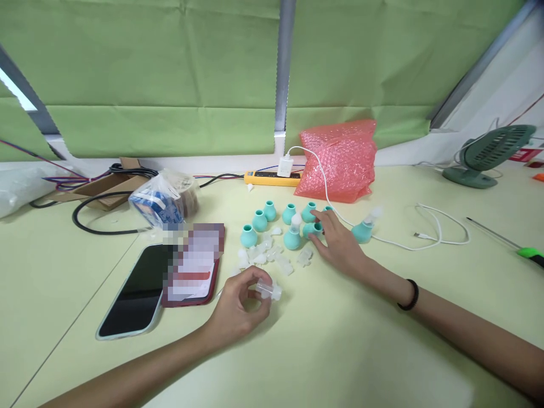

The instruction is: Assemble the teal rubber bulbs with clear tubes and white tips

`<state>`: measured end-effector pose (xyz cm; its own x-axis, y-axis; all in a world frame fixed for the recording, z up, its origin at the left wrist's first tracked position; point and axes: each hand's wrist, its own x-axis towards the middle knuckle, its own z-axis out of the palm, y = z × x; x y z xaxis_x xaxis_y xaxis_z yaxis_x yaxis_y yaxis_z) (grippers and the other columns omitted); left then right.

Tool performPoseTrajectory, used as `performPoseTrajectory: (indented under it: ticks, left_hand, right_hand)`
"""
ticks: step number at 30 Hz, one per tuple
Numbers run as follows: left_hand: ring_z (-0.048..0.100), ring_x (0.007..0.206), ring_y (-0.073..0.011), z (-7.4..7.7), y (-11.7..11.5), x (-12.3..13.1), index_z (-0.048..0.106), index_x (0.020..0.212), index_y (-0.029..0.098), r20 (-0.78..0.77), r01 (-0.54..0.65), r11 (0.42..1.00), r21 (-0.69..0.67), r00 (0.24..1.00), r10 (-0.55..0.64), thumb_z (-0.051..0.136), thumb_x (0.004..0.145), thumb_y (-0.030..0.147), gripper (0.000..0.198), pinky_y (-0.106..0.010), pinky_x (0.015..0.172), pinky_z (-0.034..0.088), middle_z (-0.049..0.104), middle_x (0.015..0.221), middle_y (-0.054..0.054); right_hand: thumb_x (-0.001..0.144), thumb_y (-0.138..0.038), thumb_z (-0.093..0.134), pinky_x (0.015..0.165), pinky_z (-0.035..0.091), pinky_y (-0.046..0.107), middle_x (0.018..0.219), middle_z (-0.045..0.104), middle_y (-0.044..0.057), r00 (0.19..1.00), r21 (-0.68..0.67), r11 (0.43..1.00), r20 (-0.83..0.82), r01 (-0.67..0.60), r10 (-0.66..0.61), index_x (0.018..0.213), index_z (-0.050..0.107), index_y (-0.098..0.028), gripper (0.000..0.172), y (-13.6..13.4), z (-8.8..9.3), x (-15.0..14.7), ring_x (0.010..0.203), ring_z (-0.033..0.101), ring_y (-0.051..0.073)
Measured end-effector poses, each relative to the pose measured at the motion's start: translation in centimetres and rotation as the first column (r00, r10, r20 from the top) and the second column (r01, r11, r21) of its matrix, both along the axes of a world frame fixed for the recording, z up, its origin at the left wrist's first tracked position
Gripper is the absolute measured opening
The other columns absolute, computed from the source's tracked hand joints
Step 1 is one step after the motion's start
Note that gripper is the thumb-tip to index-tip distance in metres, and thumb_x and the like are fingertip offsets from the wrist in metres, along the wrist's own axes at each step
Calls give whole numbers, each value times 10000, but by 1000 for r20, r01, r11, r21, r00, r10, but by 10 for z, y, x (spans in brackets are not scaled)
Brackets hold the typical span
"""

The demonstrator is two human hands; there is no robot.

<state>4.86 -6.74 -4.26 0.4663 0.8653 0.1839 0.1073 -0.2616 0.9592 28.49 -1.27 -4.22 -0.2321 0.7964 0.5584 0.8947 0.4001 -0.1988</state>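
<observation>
Between the thumb and fingers of my left hand point(241, 303) is a small clear plastic fitting point(266, 289), held just above the table. My right hand point(340, 242) has its thumb and index finger around a tilted turquoise rubber bulb point(312, 229), whose mouth faces sideways. Several other turquoise bulbs point(249, 236) stand upright with their mouths up. One bulb point(292, 239) has a white tip in its neck. Right of my right hand, another bulb point(362, 233) leans with a translucent piece in its mouth. Loose clear fittings point(284, 264) lie between my hands.
Two phones point(136, 292) lie on the left. Behind are a bagged roll point(165, 198), a yellow power strip point(272, 179) with a white charger, and a pink bubble-wrap bag point(338, 161). A white cable point(408, 248), a green fan point(488, 156) and a screwdriver point(501, 238) are at right.
</observation>
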Motion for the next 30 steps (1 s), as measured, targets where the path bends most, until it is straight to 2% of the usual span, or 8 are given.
performPoseTrajectory:
  ticks: [5, 9, 13, 15, 17, 21, 24, 30]
  left_hand:
    - [517, 686, -115, 1, 0, 1, 508, 789, 153, -3, -50, 998, -27, 999, 49, 571, 677, 105, 137, -200, 573, 436, 523, 749, -9]
    - [488, 529, -89, 1, -2, 1, 576, 907, 123, -41, -78, 993, -85, 996, 75, 573, 724, 251, 224, -207, 487, 433, 515, 666, -7]
    - [407, 437, -66, 0, -3, -3, 604, 927, 112, -10, -145, 989, -21, 989, 145, 508, 780, 315, 269, -178, 405, 371, 452, 527, 27]
    - [415, 458, -68, -1, -3, -4, 607, 916, 126, 17, -212, 975, 64, 977, 211, 508, 785, 302, 241, -170, 407, 366, 474, 548, 19]
    - [451, 498, -76, -2, -4, -5, 602, 927, 141, 37, -248, 959, 134, 969, 245, 516, 786, 273, 212, -169, 429, 389, 521, 615, -1]
    - [536, 678, -115, -2, -5, -5, 577, 1008, 181, 87, -213, 947, 239, 976, 198, 541, 772, 198, 239, -187, 547, 472, 579, 811, -42]
    - [550, 718, -123, -5, -6, -5, 556, 1052, 196, 90, -190, 939, 287, 981, 171, 573, 741, 152, 314, -207, 602, 498, 584, 889, -49]
    - [510, 517, -83, -6, -8, -5, 548, 1016, 144, 60, -149, 965, 214, 988, 140, 500, 794, 202, 235, -187, 463, 472, 602, 783, -50]
  right_hand:
    - [723, -262, 550, 462, 479, 291, 904, 494, 88, 994, 42, 999, -106, -29, 34, 901, 530, -158, 207, 6, -5, 3, 562, 530, 141]
    - [709, -218, 572, 454, 464, 261, 855, 536, 71, 973, 206, 978, -222, -20, 66, 817, 529, -165, 129, 1, 5, 1, 557, 520, 123]
    - [623, -150, 653, 429, 417, 237, 751, 545, 51, 908, 445, 882, -288, -155, 305, 777, 528, -174, 200, -23, 27, -13, 595, 515, 139]
    - [629, -138, 642, 441, 414, 228, 747, 546, 48, 864, 322, 886, -273, -332, 423, 798, 528, -170, 206, -39, 32, -24, 581, 506, 124]
    - [650, -147, 618, 449, 412, 216, 760, 544, 47, 806, 75, 850, -282, -522, 520, 816, 529, -163, 189, -53, 31, -35, 552, 481, 101]
    - [650, -158, 610, 546, 447, 229, 818, 540, 53, 780, -246, 752, -349, -612, 520, 932, 507, -157, 300, -66, 15, -50, 649, 493, 123]
    - [659, -185, 622, 620, 455, 257, 841, 531, 60, 776, -254, 751, -383, -610, 501, 963, 491, -156, 332, -67, 6, -53, 724, 499, 147]
    - [685, -177, 569, 632, 435, 294, 786, 413, 60, 826, -90, 861, -349, -500, 443, 852, 530, -148, 173, -66, 12, -51, 757, 447, 177]
